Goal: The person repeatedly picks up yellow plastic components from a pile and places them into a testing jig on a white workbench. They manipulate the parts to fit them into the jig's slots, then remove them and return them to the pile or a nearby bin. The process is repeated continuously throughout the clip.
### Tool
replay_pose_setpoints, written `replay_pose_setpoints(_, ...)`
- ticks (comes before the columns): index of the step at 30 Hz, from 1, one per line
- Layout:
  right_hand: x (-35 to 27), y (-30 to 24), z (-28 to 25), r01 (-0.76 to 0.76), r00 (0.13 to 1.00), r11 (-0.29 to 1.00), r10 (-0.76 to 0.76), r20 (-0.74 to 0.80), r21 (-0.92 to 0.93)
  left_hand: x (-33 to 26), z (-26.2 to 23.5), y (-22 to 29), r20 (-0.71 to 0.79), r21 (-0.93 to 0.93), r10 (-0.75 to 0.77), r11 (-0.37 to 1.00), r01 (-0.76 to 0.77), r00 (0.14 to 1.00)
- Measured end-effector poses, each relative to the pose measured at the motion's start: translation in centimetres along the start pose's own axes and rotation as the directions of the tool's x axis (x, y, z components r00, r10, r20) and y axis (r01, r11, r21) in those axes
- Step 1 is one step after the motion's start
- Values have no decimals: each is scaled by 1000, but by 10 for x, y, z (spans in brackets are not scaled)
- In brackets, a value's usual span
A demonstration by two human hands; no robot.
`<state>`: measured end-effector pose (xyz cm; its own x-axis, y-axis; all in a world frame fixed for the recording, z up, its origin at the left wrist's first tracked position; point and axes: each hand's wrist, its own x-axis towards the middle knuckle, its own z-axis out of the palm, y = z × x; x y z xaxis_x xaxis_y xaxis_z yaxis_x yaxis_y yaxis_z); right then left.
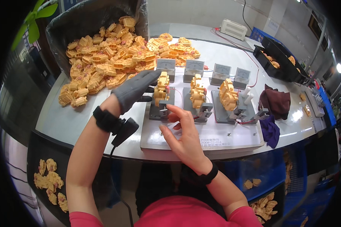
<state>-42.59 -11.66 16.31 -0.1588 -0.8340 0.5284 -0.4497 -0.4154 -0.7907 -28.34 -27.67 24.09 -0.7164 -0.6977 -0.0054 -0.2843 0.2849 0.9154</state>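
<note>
Left hand (135, 90): wearing a grey glove, it is reaching over from the left with fingers spread and unclosed; the tips are lying right beside the left yellow part (161, 92), though I cannot tell whether they are touching. The flat pose is probably suiting a light steadying touch more than a grip.
Right hand (185, 136): bare, it is clasping nothing visible; thumb and index finger are standing apart, the index tip coming close to the small metal clamp (164, 109), perhaps so one finger can be working it alone. Contact is not clear.
Hands together: they are sitting apart, one at the part's left side, one before it.
Left yellow part: it is standing upright on the left grey stand (155, 112), which is apparently holding it so that both hands can be free.
Other yellow parts: the middle part (197, 92) and right part (228, 95) are standing on similar stands, likely spaced for separate access.
Meters (166, 66): four are standing behind the stands, tilting toward the person, presumably for easy reading.
Pile (110, 62): more yellow parts are heaping up on the surface (58, 121), spilling from a lined bin (57, 34), seemingly within left reach.
Cloths: a maroon cloth (275, 103) and a purple cloth (269, 131) are lying at the right.
</note>
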Motion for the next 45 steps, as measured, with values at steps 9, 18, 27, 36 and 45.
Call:
replay_pose_setpoints(9, 3, 5, 3, 87, 996, 987, -87, -8, 136, 21, 19, 44, 2, 79, -350, 934, 349, 937)
replay_pose_setpoints(18, 2, 3, 1, 99, 992, 969, -113, 54, 225, 34, 22, 32, -119, 435, -199, 871, 231, 973)
replay_pose_setpoints(27, -11, 4, -15, 91, 993, 901, -48, -112, 423, -39, 35, 103, -162, 159, 172, 976, -146, 972)
replay_pose_setpoints(36, -126, 3, -165, -530, 835, 613, 496, 237, 586, -96, 160, 63, 280, 277, 191, 922, -270, 941)
replay_pose_setpoints(45, -497, 80, -371, -929, 5, -228, 781, -625, -292, -104, 107, -8, -223, 571, 456, 778, -263, 862)
